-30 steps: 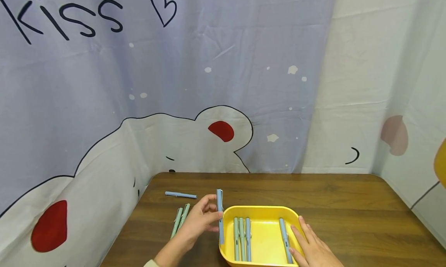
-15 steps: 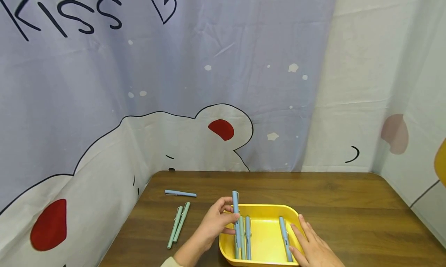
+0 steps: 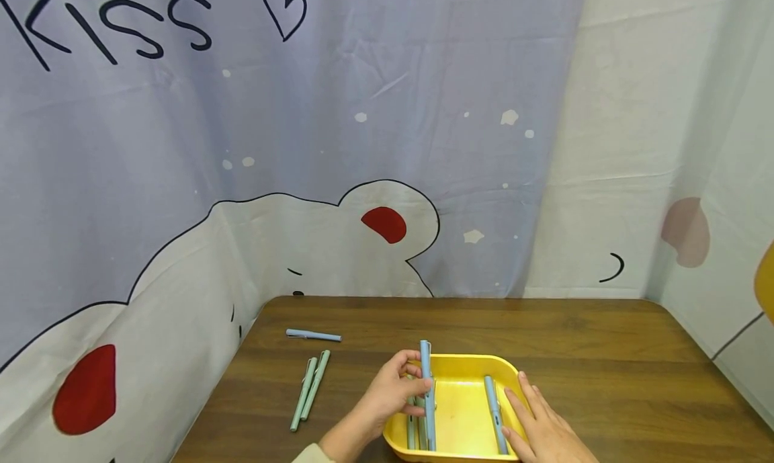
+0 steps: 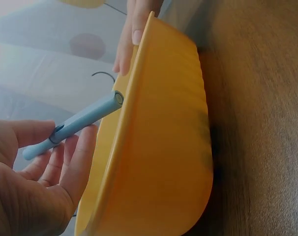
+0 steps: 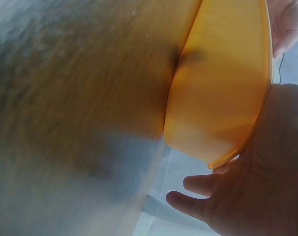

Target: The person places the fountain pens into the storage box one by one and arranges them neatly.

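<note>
Over the left part of a yellow plastic basin (image 3: pixel 462 409), my left hand (image 3: pixel 387 390) pinches a light blue pen (image 3: pixel 426 362) between thumb and fingers. In the left wrist view the pen (image 4: pixel 87 117) slants up across the basin's rim. Below that hand lie green pens (image 3: pixel 412 433), partly covered by the fingers; the held pen overlaps a blue pen beside them. Another blue pen (image 3: pixel 496 416) lies along the basin's right side. My right hand (image 3: pixel 547 429) rests on the right rim with fingers extended.
Two green pens (image 3: pixel 310 390) lie side by side on the wooden table (image 3: pixel 629 369), left of the basin. Farther back is a single blue pen (image 3: pixel 314 335). A printed curtain (image 3: pixel 387 113) hangs behind the table.
My left hand has carried the blue pen rightward from the basin's left edge to over the row of pens inside. The right hand stays on the rim.
</note>
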Tool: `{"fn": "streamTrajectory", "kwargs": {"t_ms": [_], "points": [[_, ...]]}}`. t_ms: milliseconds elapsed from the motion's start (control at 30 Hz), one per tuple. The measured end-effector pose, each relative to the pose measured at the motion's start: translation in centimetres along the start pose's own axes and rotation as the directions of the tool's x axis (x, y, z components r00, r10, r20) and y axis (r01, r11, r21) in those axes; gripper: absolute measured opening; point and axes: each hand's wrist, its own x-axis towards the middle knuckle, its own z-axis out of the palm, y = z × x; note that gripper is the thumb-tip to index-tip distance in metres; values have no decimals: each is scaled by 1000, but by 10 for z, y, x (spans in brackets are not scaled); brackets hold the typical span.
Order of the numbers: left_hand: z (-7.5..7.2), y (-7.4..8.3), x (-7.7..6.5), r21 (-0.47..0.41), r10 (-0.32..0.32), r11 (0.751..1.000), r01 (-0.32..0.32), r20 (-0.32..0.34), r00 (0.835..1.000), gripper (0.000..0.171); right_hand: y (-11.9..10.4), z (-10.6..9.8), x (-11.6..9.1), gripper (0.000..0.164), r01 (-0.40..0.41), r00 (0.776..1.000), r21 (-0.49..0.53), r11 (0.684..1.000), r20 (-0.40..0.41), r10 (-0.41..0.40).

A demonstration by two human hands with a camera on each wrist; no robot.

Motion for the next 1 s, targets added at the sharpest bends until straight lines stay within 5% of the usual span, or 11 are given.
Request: {"fn": "streamTrajectory", "kwargs": {"t_ms": [467,1000], "points": [[21,-6,7,-3,-37,999,37,-24,999,45,-3,-4,2,67,-50,998,15,999,44,49],[48,-17,20,8,-169,986,169,-18,986,38,-4,-6,0,69,-92,992,38,995,95,88]]}}
